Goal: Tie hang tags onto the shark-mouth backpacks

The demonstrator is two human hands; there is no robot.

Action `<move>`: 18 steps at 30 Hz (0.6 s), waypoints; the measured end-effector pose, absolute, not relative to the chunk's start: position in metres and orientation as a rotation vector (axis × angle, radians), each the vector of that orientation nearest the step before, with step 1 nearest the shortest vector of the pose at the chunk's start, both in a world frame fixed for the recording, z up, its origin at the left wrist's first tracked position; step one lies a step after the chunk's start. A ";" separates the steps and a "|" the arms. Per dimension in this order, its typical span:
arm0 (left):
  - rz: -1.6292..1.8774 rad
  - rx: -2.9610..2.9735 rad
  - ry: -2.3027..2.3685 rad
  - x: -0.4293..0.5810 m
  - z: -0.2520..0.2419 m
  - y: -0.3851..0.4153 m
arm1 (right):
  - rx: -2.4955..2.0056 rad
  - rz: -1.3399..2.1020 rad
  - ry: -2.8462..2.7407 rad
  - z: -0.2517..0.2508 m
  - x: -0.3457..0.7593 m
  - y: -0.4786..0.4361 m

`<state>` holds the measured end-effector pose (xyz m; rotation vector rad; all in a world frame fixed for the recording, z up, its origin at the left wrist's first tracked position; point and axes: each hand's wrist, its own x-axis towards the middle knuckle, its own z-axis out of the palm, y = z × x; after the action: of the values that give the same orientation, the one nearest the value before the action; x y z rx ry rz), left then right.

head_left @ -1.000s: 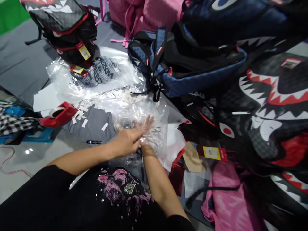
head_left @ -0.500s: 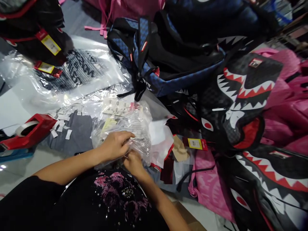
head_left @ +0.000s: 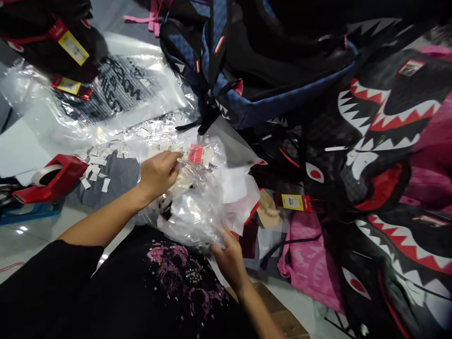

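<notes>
A crumpled clear plastic bag (head_left: 196, 207) lies in front of me, with paper tags and a red label (head_left: 195, 153) showing through its top. My left hand (head_left: 157, 173) pinches the bag's upper left edge, next to the tags. At the bag's lower right corner my right hand (head_left: 229, 259) grips the plastic from below. White paper (head_left: 240, 193) sticks out to the right of the bag.
A red tape dispenser (head_left: 52, 178) sits at left beside several small white paper slips (head_left: 93, 170). A printed plastic bag (head_left: 116, 96) lies behind. A blue backpack (head_left: 247, 80), black shark-mouth backpacks (head_left: 374, 141) and a pink backpack (head_left: 307, 263) crowd the right. A yellow tag (head_left: 292, 202) lies nearby.
My hands have spread apart on the bag: the left went up to its top edge, the right down to its lower right corner. The view shifted slightly.
</notes>
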<state>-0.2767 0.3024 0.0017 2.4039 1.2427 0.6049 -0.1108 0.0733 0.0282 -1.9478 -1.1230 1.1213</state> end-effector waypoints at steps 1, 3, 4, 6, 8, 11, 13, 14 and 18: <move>0.608 2.423 1.264 -0.278 0.007 0.305 | -2.017 1.012 -1.072 0.027 -0.107 0.068; 0.558 2.453 1.247 -0.278 0.018 0.306 | -2.123 0.873 -0.926 0.025 -0.098 0.059; 0.528 2.460 1.229 -0.277 0.023 0.305 | -2.158 0.846 -0.830 0.024 -0.092 0.055; 0.489 2.454 1.211 -0.274 0.031 0.303 | -2.185 0.814 -0.611 0.024 -0.080 0.050; 0.482 2.421 1.202 -0.270 0.038 0.302 | -2.131 0.732 -0.420 0.023 -0.068 0.048; 0.486 2.339 1.182 -0.264 0.046 0.303 | -1.948 0.592 -0.287 0.018 -0.056 0.049; 0.487 2.265 1.140 -0.261 0.054 0.301 | -1.897 0.520 -0.278 0.014 -0.058 0.051; 0.482 2.221 1.103 -0.259 0.058 0.298 | -1.910 0.491 -0.292 0.012 -0.065 0.053; 0.443 2.101 0.836 -0.254 0.076 0.270 | -2.018 0.538 -0.487 0.010 -0.116 0.074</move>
<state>-0.2536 0.2704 0.0761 2.1011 0.8364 0.4430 -0.1164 0.0744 0.0095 -2.0184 -0.4870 0.5382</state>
